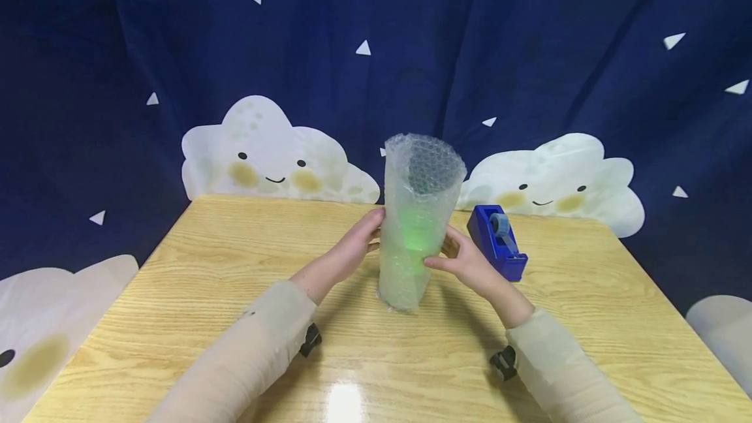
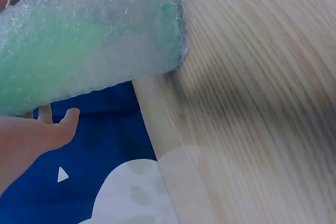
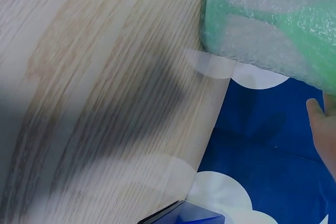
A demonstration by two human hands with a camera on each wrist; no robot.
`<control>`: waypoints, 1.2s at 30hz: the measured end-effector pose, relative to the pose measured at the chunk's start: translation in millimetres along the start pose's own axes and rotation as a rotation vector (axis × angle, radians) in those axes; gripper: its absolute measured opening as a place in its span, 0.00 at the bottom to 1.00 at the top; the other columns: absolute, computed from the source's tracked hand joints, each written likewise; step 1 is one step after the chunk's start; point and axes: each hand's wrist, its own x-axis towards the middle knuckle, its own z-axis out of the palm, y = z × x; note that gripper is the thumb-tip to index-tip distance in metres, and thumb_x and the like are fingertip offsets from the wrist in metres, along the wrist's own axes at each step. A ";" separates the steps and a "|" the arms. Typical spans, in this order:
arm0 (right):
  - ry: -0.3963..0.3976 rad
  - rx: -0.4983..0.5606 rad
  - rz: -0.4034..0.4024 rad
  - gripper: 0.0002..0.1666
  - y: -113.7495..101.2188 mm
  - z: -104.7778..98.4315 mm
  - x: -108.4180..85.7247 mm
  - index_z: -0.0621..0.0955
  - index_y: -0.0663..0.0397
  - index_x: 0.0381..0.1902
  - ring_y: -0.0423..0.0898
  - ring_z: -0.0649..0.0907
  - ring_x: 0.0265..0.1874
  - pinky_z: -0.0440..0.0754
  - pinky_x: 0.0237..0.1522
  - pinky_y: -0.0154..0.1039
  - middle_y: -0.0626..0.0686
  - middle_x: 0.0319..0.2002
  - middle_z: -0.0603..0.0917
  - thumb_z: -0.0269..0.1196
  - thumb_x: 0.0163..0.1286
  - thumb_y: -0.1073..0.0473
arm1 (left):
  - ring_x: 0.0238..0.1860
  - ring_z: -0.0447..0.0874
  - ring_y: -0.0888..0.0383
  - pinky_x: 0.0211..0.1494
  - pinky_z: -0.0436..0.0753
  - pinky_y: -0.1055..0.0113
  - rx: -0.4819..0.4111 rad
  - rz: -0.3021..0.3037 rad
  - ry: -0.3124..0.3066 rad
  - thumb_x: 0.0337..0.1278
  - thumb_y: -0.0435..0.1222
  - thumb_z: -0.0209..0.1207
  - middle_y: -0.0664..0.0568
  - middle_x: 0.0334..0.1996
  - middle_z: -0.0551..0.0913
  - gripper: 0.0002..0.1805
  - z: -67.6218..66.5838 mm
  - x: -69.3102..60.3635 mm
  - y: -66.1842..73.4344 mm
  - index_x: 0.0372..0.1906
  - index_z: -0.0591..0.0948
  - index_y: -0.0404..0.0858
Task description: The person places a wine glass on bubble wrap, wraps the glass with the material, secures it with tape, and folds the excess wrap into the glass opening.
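A clear bubble-wrap roll with something green inside stands nearly upright at the middle of the wooden table, its top open and wider than its base. Whether its base touches the table is hard to tell. My left hand grips its left side, some fingertips hidden behind it. On the right side, my right hand holds it with the thumb across the front and the fingers around the back. The left wrist view shows the wrap above my left hand; the right wrist view shows my right hand against the wrap.
A blue tape dispenser with a roll of tape sits right of the wrap, just behind my right hand; its edge shows in the right wrist view. Beyond the wooden table hangs a dark blue curtain with clouds and white triangles.
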 end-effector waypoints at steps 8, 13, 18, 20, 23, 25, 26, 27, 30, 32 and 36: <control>0.000 -0.008 -0.002 0.44 1.0 -1.1 -0.1 0.56 0.59 0.71 0.60 0.59 0.70 0.57 0.69 0.58 0.63 0.69 0.61 0.64 0.62 0.61 | 0.68 0.60 0.45 0.71 0.60 0.48 0.024 -0.022 0.030 0.66 0.49 0.39 0.45 0.67 0.62 0.31 3.0 1.8 3.9 0.68 0.60 0.38; -0.003 -0.004 -0.005 0.43 1.9 -0.6 0.0 0.56 0.60 0.71 0.60 0.60 0.69 0.58 0.69 0.58 0.64 0.69 0.62 0.63 0.62 0.63 | 0.69 0.58 0.46 0.71 0.59 0.45 0.009 -0.028 0.028 0.65 0.43 0.41 0.44 0.68 0.61 0.28 3.0 2.9 4.2 0.68 0.59 0.38; -0.007 -0.001 0.006 0.44 1.7 -0.2 0.9 0.55 0.59 0.71 0.60 0.60 0.69 0.60 0.68 0.58 0.64 0.69 0.62 0.63 0.62 0.61 | 0.71 0.55 0.45 0.71 0.58 0.44 -0.011 -0.020 0.044 0.67 0.38 0.44 0.45 0.72 0.56 0.30 3.6 3.0 5.6 0.72 0.54 0.39; -0.007 -0.002 0.017 0.45 1.6 -0.3 0.8 0.54 0.58 0.72 0.60 0.60 0.69 0.61 0.67 0.58 0.63 0.69 0.61 0.63 0.62 0.61 | 0.71 0.56 0.45 0.70 0.58 0.44 -0.010 -0.015 0.052 0.66 0.37 0.46 0.44 0.71 0.58 0.30 4.4 3.4 7.2 0.71 0.56 0.38; -0.008 0.004 0.024 0.45 1.2 -0.5 0.7 0.53 0.58 0.72 0.61 0.60 0.69 0.61 0.67 0.58 0.64 0.69 0.61 0.63 0.63 0.61 | 0.69 0.58 0.46 0.70 0.60 0.46 0.009 -0.016 0.066 0.63 0.36 0.50 0.44 0.69 0.61 0.31 6.3 5.2 10.8 0.70 0.57 0.39; -0.008 0.008 0.024 0.45 0.9 -0.7 0.7 0.53 0.59 0.72 0.61 0.59 0.69 0.60 0.67 0.58 0.64 0.70 0.60 0.63 0.63 0.62 | 0.68 0.61 0.47 0.70 0.62 0.48 0.027 -0.018 0.067 0.62 0.36 0.52 0.45 0.68 0.63 0.31 7.7 6.6 14.0 0.69 0.59 0.40; -0.011 0.014 0.023 0.45 0.7 -0.9 0.7 0.53 0.59 0.72 0.61 0.59 0.70 0.60 0.67 0.58 0.64 0.70 0.60 0.63 0.62 0.62 | 0.68 0.62 0.47 0.70 0.62 0.49 0.032 -0.023 0.070 0.62 0.36 0.52 0.45 0.67 0.64 0.31 8.4 7.4 15.6 0.69 0.60 0.40; -0.014 0.019 0.021 0.45 0.6 -1.1 0.9 0.53 0.59 0.72 0.61 0.59 0.70 0.59 0.68 0.57 0.64 0.70 0.60 0.63 0.62 0.61 | 0.67 0.63 0.48 0.70 0.63 0.50 0.042 -0.027 0.078 0.61 0.36 0.53 0.45 0.67 0.65 0.31 9.2 8.2 17.2 0.69 0.60 0.41; -0.041 0.036 0.003 0.45 0.5 -3.1 1.4 0.53 0.59 0.72 0.53 0.63 0.68 0.64 0.67 0.48 0.61 0.69 0.62 0.62 0.63 0.58 | 0.64 0.65 0.48 0.69 0.64 0.53 0.070 -0.061 0.108 0.59 0.34 0.52 0.43 0.63 0.67 0.28 11.9 9.2 22.0 0.65 0.62 0.37; -0.094 0.099 -0.050 0.41 0.4 -5.3 2.4 0.51 0.62 0.72 0.45 0.65 0.67 0.65 0.67 0.39 0.57 0.69 0.61 0.55 0.68 0.57 | 0.61 0.67 0.47 0.68 0.65 0.54 0.098 -0.092 0.142 0.57 0.32 0.52 0.41 0.61 0.68 0.27 14.1 9.4 24.5 0.62 0.63 0.34; -0.211 0.248 -0.123 0.36 -2.0 -10.0 5.8 0.44 0.72 0.71 0.28 0.68 0.61 0.64 0.61 0.25 0.40 0.64 0.66 0.35 0.77 0.51 | 0.59 0.66 0.47 0.67 0.66 0.54 0.162 -0.133 0.182 0.55 0.30 0.50 0.39 0.59 0.67 0.25 18.2 8.7 27.5 0.60 0.62 0.32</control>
